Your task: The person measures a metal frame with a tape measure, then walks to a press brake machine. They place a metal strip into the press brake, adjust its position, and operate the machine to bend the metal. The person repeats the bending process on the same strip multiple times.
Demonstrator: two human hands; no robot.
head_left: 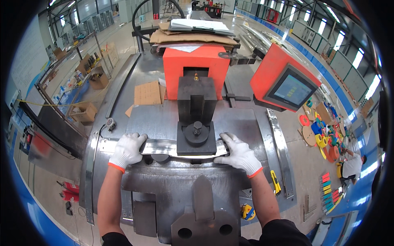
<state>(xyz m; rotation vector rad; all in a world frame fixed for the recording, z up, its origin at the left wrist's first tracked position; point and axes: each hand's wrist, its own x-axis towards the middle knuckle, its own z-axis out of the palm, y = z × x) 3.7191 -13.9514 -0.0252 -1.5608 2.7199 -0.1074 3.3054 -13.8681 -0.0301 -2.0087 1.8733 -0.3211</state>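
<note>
A shiny flat metal bar (163,146) lies crosswise on the steel bed of a press, slightly bowed, its middle passing at the dark die block (184,144). My left hand (127,150), in a white knitted glove with an orange cuff, is closed over the bar's left part. On the right side, my gloved right hand (241,156) grips the bar close to the block, thumb in front and fingers behind. A round dark tool with a bolt (197,130) sits on the block, before the black ram (197,92). The glove-covered fingertips are partly hidden.
Behind the ram stands a red housing (172,65) topped with cardboard and papers. A red control box with a screen (289,86) is at right. Metal strips (283,156), a yellow cutter (275,182) and a tape measure (248,212) lie near my right arm. Another person (353,166) is far right.
</note>
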